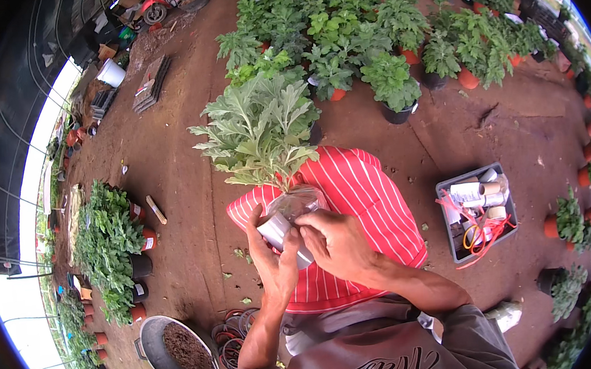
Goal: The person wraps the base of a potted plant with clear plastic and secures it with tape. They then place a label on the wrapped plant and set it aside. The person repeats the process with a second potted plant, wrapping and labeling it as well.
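A leafy chrysanthemum-like plant (264, 129) lies across a red cloth with white stripes (365, 194) on the lap, its leaves pointing away from me. Clear plastic film (302, 197) surrounds the base of its stems. My left hand (275, 255) holds a roll of white labels or tape (274, 228) between thumb and fingers, beside the film. The fingers of my right hand (337, 241) are bent against the roll's right side, where a white strip (304, 257) hangs below. Whether they pinch the strip or the film cannot be made out.
A grey crate (443, 219) with rolls and red ties stands at the right. Potted plants (392, 81) fill the far side, and more (114, 248) stand at the left. A metal tub (152, 350) holding soil is at lower left, beside coiled wires (230, 343).
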Available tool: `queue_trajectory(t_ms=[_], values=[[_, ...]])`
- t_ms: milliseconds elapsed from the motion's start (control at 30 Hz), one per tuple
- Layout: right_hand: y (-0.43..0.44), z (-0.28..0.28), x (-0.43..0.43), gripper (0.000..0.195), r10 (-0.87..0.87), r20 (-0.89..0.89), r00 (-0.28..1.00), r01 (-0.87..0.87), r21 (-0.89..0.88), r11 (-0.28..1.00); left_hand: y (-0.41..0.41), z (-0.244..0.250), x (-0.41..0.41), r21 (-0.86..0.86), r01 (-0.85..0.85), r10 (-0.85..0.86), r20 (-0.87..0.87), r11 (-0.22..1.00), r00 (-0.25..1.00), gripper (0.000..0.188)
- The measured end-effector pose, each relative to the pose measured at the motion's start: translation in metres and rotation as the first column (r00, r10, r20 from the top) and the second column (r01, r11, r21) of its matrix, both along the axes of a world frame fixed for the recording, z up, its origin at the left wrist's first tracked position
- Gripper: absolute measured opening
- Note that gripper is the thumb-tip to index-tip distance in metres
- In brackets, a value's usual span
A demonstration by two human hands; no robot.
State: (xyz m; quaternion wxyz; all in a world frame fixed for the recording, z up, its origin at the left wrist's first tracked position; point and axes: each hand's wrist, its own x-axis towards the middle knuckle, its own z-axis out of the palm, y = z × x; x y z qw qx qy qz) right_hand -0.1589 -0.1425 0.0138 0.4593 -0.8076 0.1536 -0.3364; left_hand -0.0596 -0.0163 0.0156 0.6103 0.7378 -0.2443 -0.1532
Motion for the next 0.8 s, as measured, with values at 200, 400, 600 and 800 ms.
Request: queue_trajectory(t_ms=[200,400,600,800], values=[[-0.040,-0.005,0.051,0.021,-0.205,0.013,0.979,0.202,0.111,0.973,-0.003,-0.011,-0.002,0.100,-0.016,0.000,0.161,0.995,0.987,0.073],[-0.047,-0.005,0.076,0.016,-0.239,-0.020,0.971,0.234,-0.134,0.963,-0.003,-0.011,-0.003,0.135,-0.022,-0.012,0.246,0.991,0.969,0.072],[-0.055,-0.012,0.051,0.010,-0.243,0.011,0.970,0.234,-0.316,0.920,-0.007,-0.009,-0.003,0.158,-0.035,-0.003,0.229,0.987,0.973,0.075],[-0.075,-0.006,-0.016,0.043,-0.348,-0.380,0.857,0.271,-0.241,0.932,-0.010,0.002,-0.008,0.189,-0.042,-0.003,0.232,0.981,0.973,0.077]])
